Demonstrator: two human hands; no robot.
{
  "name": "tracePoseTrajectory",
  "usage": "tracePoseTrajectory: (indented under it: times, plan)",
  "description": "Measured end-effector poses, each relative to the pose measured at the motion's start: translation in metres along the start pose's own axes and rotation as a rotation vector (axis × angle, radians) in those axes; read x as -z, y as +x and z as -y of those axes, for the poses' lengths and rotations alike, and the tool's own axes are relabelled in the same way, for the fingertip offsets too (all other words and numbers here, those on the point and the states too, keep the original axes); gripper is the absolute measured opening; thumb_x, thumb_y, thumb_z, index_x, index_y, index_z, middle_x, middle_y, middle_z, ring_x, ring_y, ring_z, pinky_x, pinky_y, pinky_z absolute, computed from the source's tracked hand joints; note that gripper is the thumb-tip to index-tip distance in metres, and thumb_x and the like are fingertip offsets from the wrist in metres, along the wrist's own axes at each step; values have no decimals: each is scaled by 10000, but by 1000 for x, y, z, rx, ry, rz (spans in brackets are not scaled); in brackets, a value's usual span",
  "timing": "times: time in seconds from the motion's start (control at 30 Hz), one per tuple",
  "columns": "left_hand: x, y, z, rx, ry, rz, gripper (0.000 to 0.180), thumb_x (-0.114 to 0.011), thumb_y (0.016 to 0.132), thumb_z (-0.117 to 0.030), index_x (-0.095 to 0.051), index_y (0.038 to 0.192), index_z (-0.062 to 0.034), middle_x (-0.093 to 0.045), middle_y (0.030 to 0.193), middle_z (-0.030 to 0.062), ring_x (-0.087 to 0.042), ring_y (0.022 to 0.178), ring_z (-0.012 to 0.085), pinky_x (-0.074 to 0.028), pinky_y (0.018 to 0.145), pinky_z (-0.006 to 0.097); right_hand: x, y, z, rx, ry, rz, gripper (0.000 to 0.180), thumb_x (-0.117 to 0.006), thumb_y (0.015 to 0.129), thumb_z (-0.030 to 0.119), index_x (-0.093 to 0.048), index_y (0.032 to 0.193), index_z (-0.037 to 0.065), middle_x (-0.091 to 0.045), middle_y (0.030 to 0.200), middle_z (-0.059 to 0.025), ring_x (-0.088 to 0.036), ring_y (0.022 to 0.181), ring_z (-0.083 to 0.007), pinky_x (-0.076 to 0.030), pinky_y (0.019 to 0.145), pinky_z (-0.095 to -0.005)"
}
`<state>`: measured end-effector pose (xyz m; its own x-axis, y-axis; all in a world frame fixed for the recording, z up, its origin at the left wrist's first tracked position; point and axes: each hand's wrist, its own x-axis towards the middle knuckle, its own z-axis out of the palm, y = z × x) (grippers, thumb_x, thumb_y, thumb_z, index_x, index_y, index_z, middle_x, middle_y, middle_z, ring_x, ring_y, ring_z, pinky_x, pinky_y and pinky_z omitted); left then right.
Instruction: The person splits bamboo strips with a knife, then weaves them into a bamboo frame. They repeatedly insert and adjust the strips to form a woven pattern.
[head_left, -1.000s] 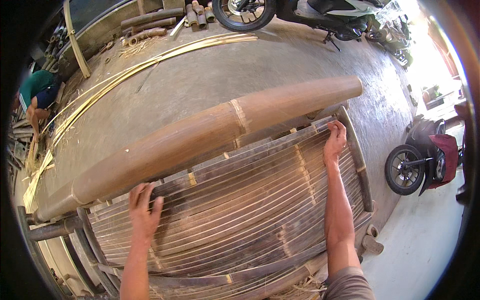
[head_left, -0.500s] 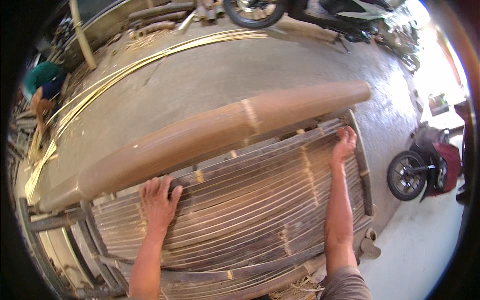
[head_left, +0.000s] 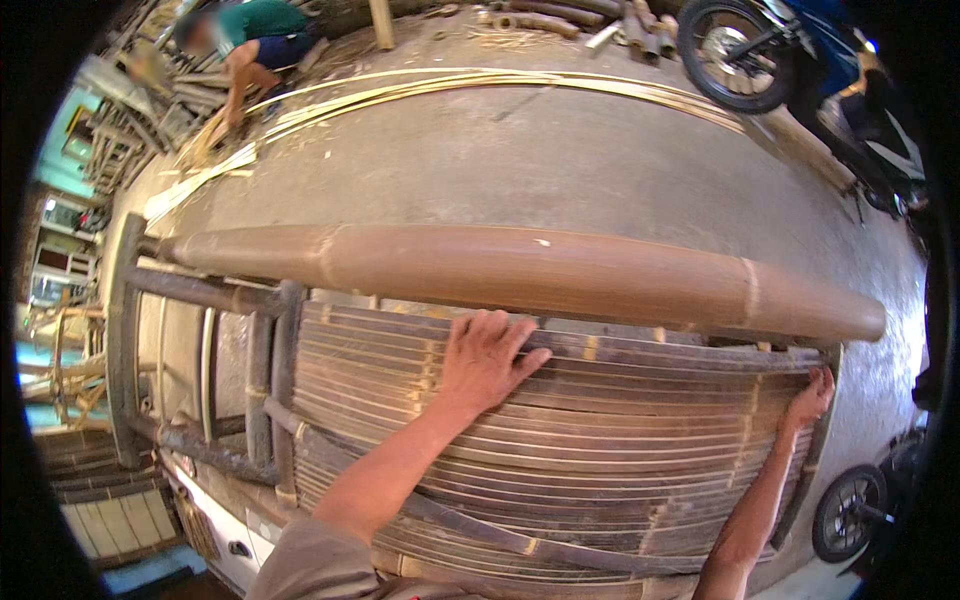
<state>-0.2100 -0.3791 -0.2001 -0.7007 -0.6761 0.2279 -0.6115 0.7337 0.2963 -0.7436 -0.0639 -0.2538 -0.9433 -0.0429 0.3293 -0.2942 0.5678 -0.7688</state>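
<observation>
A dark bamboo bench with a slatted seat lies before me, thin pale lines running along its slats. My left hand rests palm down on its far rail, thumb and fingers apart. At the far right corner of the seat, my right hand has its fingers bent around the end of a slat; the fingertips are partly hidden. Just beyond the far rail stretches a thick brown bamboo pole, longer than the seat, with neither hand on it.
The bench's frame of dark poles stands at the left. Long split bamboo strips curve over the concrete floor. A co-worker in a green shirt bends down at far left. Motorbikes are parked at far right and right.
The view has swung, so the bench and pole now lie more level and farther right. My left hand stays at the far rail, and my right hand stays by the right corner.
</observation>
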Motion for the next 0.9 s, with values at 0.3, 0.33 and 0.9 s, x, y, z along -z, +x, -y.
tracePoseTrajectory:
  times: [0.3, 0.33, 0.9]
  plan:
    - [-2, -3, 2, -5, -22, -32, 427, -619, 938, -519, -594, 1191, -175, -498, 921, 51, -507, 952, 248, -368, 920, 430, 1, 12, -20, 89, 10, 79, 339, -481, 1064, 168, -555, 1333, -26, -666, 1232, -184, -654, 1119, -252, -481, 1003, -358]
    - [-2, -3, 2, 0, -24, -20, 430, -619, 938, -519, -592, 1196, -175, -500, 927, 51, -508, 955, 248, -368, 923, 430, 1, 12, -20, 90, 38, 77, 343, -479, 1065, 167, -550, 1338, -28, -661, 1238, -187, -654, 1121, -256, -479, 1006, -361]
    - [4, -3, -2, 36, -89, -13, 430, -620, 937, -488, -594, 1200, -149, -546, 992, 71, -524, 986, 270, -367, 952, 433, -4, 19, -26, 42, 100, 76, 347, -517, 1044, 168, -575, 1326, -25, -664, 1247, -184, -649, 1147, -266, -488, 1006, -365]
